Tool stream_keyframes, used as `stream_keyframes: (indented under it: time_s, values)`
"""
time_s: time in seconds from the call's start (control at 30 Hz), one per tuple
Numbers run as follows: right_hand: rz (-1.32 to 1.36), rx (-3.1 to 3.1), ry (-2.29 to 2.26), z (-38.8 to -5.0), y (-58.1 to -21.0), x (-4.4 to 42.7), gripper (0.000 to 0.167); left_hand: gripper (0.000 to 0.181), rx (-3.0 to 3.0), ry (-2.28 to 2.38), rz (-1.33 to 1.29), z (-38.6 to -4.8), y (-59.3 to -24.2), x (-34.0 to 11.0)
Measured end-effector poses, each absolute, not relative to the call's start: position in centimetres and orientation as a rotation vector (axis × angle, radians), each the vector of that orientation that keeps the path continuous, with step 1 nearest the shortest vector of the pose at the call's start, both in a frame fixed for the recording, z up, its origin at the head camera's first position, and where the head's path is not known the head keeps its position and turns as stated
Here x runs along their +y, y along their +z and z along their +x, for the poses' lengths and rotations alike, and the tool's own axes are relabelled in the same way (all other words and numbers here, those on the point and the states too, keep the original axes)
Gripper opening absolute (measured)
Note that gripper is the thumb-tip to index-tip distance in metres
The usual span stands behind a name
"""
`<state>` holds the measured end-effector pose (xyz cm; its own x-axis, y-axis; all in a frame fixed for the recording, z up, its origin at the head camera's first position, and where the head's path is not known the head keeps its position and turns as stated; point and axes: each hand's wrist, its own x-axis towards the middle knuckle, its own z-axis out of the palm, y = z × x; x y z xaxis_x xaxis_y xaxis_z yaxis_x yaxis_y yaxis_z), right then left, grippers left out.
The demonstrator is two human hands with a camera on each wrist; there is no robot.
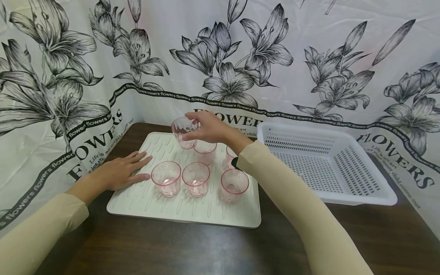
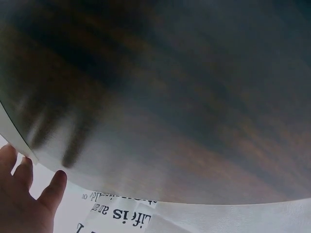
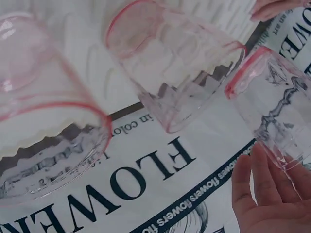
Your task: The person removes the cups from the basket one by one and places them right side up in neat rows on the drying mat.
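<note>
In the head view my right hand (image 1: 211, 129) grips a clear pink-tinted cup (image 1: 179, 131) by its side, thumb and fingers around it, over the back left of a cream ribbed drying mat (image 1: 137, 204). Whether its base touches the mat I cannot tell. The right wrist view shows the same cup (image 3: 274, 104) in the fingers. My left hand (image 1: 124, 172) lies with straight, spread fingers on the mat's left edge. Matching cups stand on the mat: a left cup (image 1: 166, 179), a middle cup (image 1: 196, 180), a right cup (image 1: 234, 187) and a back cup (image 1: 206, 154); another (image 1: 230, 156) is partly behind my right wrist.
A white perforated plastic basket (image 1: 354, 196) stands to the right of the mat on the dark wooden table (image 1: 172, 248). A white curtain (image 1: 220, 57) printed with flowers and lettering hangs close behind and at the left.
</note>
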<state>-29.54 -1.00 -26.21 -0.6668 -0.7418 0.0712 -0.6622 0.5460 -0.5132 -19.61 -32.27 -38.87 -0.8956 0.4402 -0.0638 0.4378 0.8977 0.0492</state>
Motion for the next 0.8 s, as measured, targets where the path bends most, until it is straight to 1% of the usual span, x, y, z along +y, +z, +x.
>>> stream_keyframes:
  time_s: [0.37, 0.6, 0.8]
  values:
    - [-1.2, 2.599, -0.772, -29.3, -26.8, -2.8, 0.079, 0.074, 2.976, 0.064, 0.671, -19.7, -38.8, -32.1]
    - [-1.161, 2.591, -0.632, -29.4, -27.9, -3.7, 0.083, 0.074, 2.979, 0.034, 0.661, -19.8, -38.8, -32.0]
    - [-1.175, 2.53, -0.552, -29.1, -28.6, -4.4, 0.08, 0.075, 2.977, 0.032, 0.651, -19.6, -38.8, -32.1]
